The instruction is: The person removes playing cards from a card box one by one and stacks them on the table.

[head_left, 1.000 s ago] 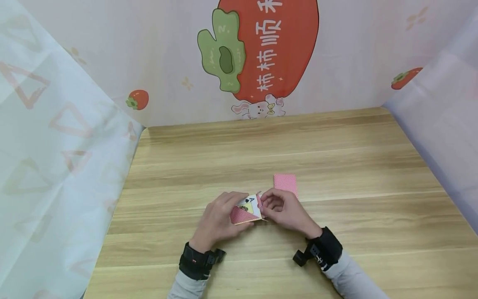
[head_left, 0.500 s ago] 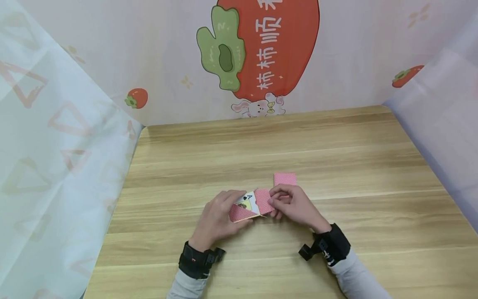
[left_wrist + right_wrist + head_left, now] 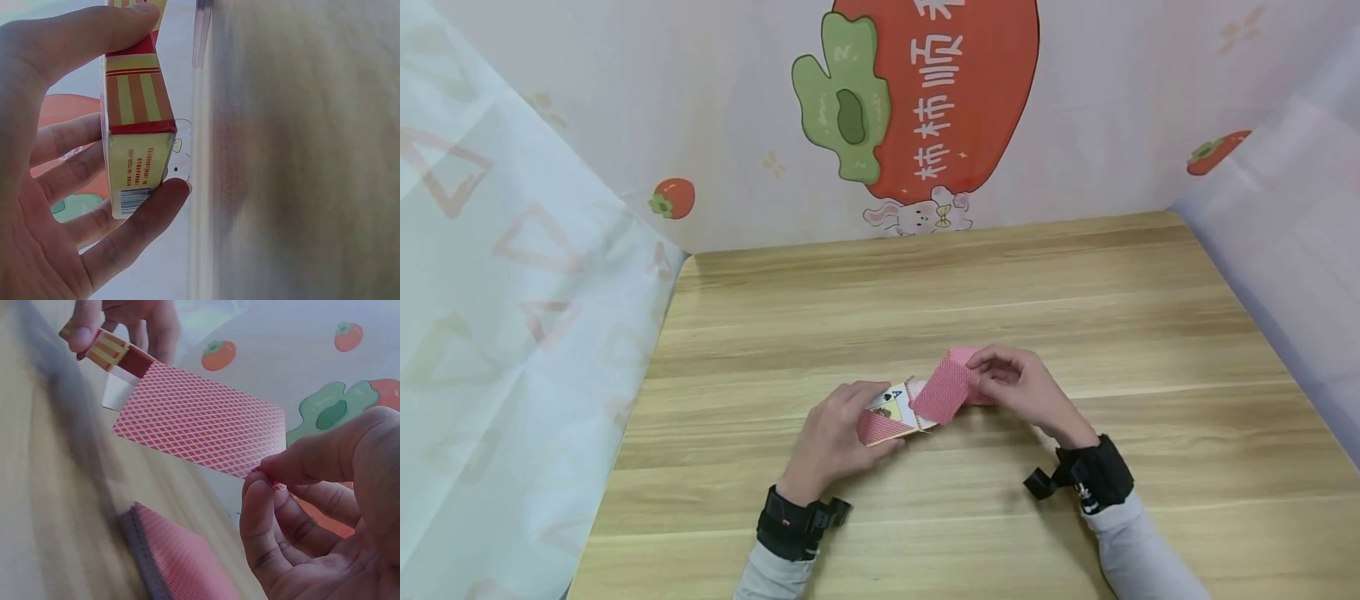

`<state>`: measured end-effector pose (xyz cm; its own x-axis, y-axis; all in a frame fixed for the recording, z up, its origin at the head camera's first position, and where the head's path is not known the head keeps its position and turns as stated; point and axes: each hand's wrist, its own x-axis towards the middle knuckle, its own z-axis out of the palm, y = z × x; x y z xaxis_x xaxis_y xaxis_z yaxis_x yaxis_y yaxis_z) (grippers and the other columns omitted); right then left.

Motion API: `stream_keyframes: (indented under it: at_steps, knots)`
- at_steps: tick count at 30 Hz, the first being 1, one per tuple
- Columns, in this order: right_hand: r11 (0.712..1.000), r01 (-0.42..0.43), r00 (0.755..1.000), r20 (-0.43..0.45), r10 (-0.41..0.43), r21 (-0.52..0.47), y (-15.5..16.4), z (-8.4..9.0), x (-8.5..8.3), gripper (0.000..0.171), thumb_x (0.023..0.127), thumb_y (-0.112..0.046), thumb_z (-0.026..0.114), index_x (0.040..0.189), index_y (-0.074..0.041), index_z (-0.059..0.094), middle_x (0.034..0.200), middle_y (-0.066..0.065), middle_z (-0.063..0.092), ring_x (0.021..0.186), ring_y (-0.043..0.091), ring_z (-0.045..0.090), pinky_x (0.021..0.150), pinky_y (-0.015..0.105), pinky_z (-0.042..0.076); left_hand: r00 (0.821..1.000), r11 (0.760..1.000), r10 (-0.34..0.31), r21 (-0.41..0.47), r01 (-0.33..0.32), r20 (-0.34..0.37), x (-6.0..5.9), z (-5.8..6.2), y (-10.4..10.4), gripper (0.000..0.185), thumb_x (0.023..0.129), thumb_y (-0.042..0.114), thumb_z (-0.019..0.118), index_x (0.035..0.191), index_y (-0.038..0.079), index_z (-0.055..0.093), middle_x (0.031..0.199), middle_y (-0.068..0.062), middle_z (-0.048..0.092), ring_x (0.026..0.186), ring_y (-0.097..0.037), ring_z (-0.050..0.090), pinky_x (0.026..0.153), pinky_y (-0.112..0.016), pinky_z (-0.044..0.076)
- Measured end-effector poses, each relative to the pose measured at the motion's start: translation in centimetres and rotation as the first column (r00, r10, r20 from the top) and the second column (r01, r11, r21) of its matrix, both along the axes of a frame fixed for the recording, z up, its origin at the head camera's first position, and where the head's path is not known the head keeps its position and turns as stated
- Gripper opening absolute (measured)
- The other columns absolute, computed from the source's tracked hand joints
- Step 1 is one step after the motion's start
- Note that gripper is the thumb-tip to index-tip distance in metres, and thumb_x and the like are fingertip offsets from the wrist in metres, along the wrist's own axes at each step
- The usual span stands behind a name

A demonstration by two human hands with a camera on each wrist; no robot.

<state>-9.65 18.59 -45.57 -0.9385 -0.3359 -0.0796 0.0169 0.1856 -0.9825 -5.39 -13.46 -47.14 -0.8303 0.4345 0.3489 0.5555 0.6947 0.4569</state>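
Observation:
My left hand grips a playing card box by its long sides, thumb on the near side and fingers on the far side. The box shows an ace of spades picture and red patterned panels; its striped edge and barcoded end show in the left wrist view. The box's other end stands open towards my right hand, a white flap sticking out. My right thumb and fingertips pinch the corner of a red-and-white checked playing card. The card's far end overlaps the box's open end.
A stack of playing cards, red backs up, lies on the wooden table below my right hand, partly hidden by the held card in the head view. Printed cloth hangs behind the table and at both sides.
My right hand has moved right and away from me, drawing the playing card out of the box and tilting it over the stack. The left hand keeps the box almost still.

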Motion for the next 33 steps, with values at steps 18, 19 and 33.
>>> stream_keyframes:
  at_steps: [18,19,33]
  knots:
    - [0.985,0.171,0.978,0.115,-0.174,0.031,3.8,-2.5,-4.9,0.035,0.099,-0.012,0.078,0.124,0.010,0.072,0.103,0.007,0.078,0.080,0.007,0.070,0.074,0.025,0.062,1.000,1.000,0.018,-0.016,-0.018,0.009,-0.1,-0.4,0.1,0.077,0.071,0.042,0.100,0.135,0.014,0.069,0.128,-0.001,0.074,0.102,-0.015,0.069,0.076,-0.030,0.060]
    - [0.984,0.174,0.978,0.113,-0.177,0.034,3.6,-2.7,-4.9,0.035,0.098,-0.012,0.078,0.125,0.010,0.073,0.105,0.007,0.078,0.080,0.007,0.071,0.074,0.025,0.062,1.000,1.000,0.019,-0.015,-0.019,0.010,-0.2,-0.3,0.1,0.076,0.071,0.042,0.100,0.135,0.015,0.069,0.127,-0.001,0.074,0.102,-0.015,0.069,0.076,-0.030,0.059]
    - [0.952,0.204,0.978,-0.088,-0.189,0.226,1.8,-2.7,-4.3,0.020,0.098,-0.008,0.078,0.113,0.005,0.079,0.111,0.024,0.077,0.077,0.009,0.072,0.068,0.023,0.060,1.000,1.000,0.019,-0.002,-0.019,0.019,-0.2,-0.4,0.0,0.076,0.071,0.042,0.100,0.135,0.014,0.070,0.127,-0.001,0.075,0.102,-0.015,0.069,0.075,-0.030,0.059]
